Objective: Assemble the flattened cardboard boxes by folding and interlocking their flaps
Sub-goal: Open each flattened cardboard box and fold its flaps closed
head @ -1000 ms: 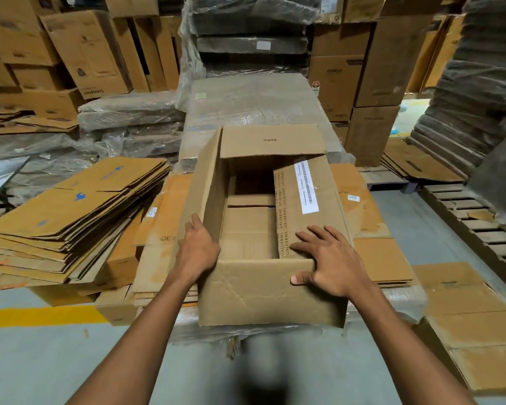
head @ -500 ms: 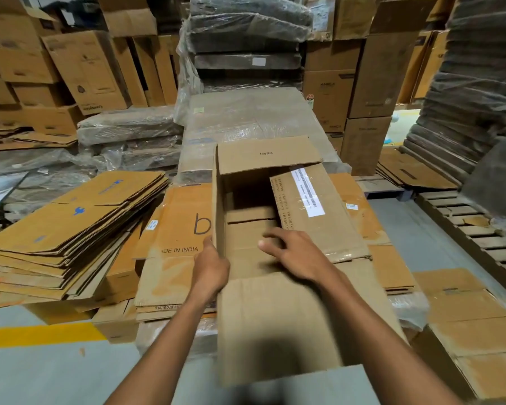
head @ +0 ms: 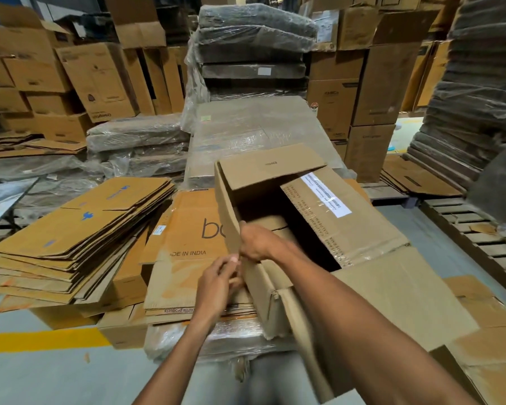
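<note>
An open brown cardboard box (head: pixel 362 229) lies tilted on a pile of flat cartons in front of me. Its right flap bears a white label (head: pixel 325 194); the near flap (head: pixel 392 293) hangs out towards me. The far flap (head: pixel 269 165) stands up. My left hand (head: pixel 219 283) pinches the near lower edge of the box's left flap (head: pixel 227 211) from outside. My right hand (head: pixel 256 241) grips the same flap's edge from inside the box. Both sets of fingertips meet at that edge.
A stack of flattened cartons (head: pixel 79 229) with blue marks lies to the left. A flat carton printed "MADE IN INDIA" (head: pixel 187 244) lies under the box. Plastic-wrapped bundles (head: pixel 254 127) stand behind. A wooden pallet (head: pixel 485 238) is at the right, a yellow floor line (head: pixel 41 340) at the lower left.
The box has shifted right and turned. My right hand left the labelled flap and crossed to the left flap's edge. My left hand slid down to that same edge.
</note>
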The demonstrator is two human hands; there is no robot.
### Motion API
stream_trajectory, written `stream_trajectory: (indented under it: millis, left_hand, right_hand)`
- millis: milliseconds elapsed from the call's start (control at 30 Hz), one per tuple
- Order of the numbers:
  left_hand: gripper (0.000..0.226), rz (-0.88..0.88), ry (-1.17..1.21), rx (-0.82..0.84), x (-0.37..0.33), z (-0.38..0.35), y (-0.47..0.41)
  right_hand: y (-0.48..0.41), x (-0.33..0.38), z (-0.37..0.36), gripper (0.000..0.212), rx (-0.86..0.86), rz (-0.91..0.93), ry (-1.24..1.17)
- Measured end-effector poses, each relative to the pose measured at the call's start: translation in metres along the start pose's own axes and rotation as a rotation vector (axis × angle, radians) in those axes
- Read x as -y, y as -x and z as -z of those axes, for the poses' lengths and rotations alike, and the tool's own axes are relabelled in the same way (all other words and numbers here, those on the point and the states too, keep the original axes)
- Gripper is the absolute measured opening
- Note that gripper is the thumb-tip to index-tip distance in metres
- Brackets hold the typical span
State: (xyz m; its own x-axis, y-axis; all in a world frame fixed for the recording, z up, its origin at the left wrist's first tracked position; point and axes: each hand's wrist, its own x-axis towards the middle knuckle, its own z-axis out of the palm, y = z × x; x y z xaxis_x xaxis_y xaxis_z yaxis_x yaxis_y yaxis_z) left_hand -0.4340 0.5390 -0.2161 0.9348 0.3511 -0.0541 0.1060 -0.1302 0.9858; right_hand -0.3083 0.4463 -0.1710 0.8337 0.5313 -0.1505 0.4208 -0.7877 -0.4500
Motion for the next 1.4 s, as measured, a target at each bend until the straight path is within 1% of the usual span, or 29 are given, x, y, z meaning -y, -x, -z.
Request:
stream_trajectory:
  millis: [67,200,267,300,367,433,500,567,633,667,733,833,900,967,1033,1100,1133,1167,1233,1300,1400]
  left_hand:
    - [0.018,-0.138,-0.143,-0.031,-0.013,0.002,-0.016]
    - [0.040,-0.429,-0.539,-0.040,-0.029,-0.007,-0.045]
    - [0.052,-0.606,-0.719,-0.037,-0.029,-0.013,-0.059]
    - [0.054,-0.669,-0.801,-0.020,-0.028,-0.016,-0.064]
    - [0.050,-0.744,-0.960,0.054,-0.027,-0.026,-0.065]
    - [0.056,-0.806,-1.120,0.112,-0.025,-0.043,-0.055]
    - [0.065,-0.872,-1.214,0.097,-0.017,-0.061,-0.039]
    - [0.065,-0.918,-1.235,0.067,-0.009,-0.074,-0.027]
    - [0.063,-0.943,-1.238,0.052,-0.004,-0.077,-0.025]
    - [0.062,-0.959,-1.253,0.055,-0.003,-0.075,-0.027]
    - [0.064,-0.976,-1.304,0.081,-0.004,-0.070,-0.031]
    - [0.064,-0.963,-1.311,0.095,-0.008,-0.065,-0.033]
    - [0.062,-0.980,-1.326,0.059,-0.013,-0.061,-0.031]
    - [0.055,-1.005,-1.368,0.019,-0.024,-0.056,-0.026]
    - [0.041,-1.013,-1.383,-0.030,-0.043,-0.046,-0.019]
    - [0.020,-1.055,-1.388,-0.094,-0.063,-0.029,-0.015]
    - [0.018,-1.068,-1.386,-0.130,-0.074,-0.017,-0.013]
    - [0.024,-1.065,-1.383,-0.174,-0.083,-0.004,-0.011]
    - [0.033,-1.021,-1.396,-0.286,-0.098,0.027,-0.008]
    - [0.034,-0.920,-1.438,-0.386,-0.102,0.057,-0.006]
    - [0.029,-0.664,-1.512,-0.451,-0.093,0.082,-0.006]
  right_hand:
    - [0.012,-0.005,0.018,0.043,0.051,0.030,0.122]
    - [0.054,-0.037,0.053,0.048,0.103,0.064,0.241]
    - [0.080,-0.063,0.065,0.059,0.070,0.024,0.287]
    - [0.092,-0.077,0.071,0.061,0.042,-0.006,0.308]
    - [0.110,-0.103,0.079,0.062,0.008,-0.079,0.322]
    - [0.125,-0.125,0.084,0.058,0.016,-0.155,0.326]
    - [0.138,-0.139,0.084,0.051,0.019,-0.209,0.317]
    - [0.147,-0.143,0.079,0.045,0.012,-0.220,0.352]
    - [0.149,-0.134,0.067,0.041,0.002,-0.184,0.418]
    - [0.147,-0.125,0.057,0.037,-0.028,-0.131,0.440]
    - [0.136,-0.111,0.033,0.031,-0.114,-0.010,0.463]
    - [0.118,-0.102,0.001,0.033,-0.270,0.088,0.465]
    - [0.111,-0.106,-0.011,0.029,-0.360,0.104,0.474]
    - [0.108,-0.111,-0.017,0.028,-0.401,0.107,0.469]
    - [0.106,-0.115,-0.019,0.029,-0.433,0.111,0.461]
    - [0.105,-0.117,-0.021,0.029,-0.455,0.115,0.442]
    - [0.105,-0.117,-0.021,0.030,-0.469,0.114,0.425]
    - [0.105,-0.117,-0.021,0.032,-0.482,0.115,0.412]
    - [0.105,-0.116,-0.022,0.034,-0.490,0.106,0.387]
    - [0.104,-0.115,-0.023,0.034,-0.498,0.093,0.380]
    - [0.101,-0.115,-0.027,0.032,-0.526,0.071,0.381]
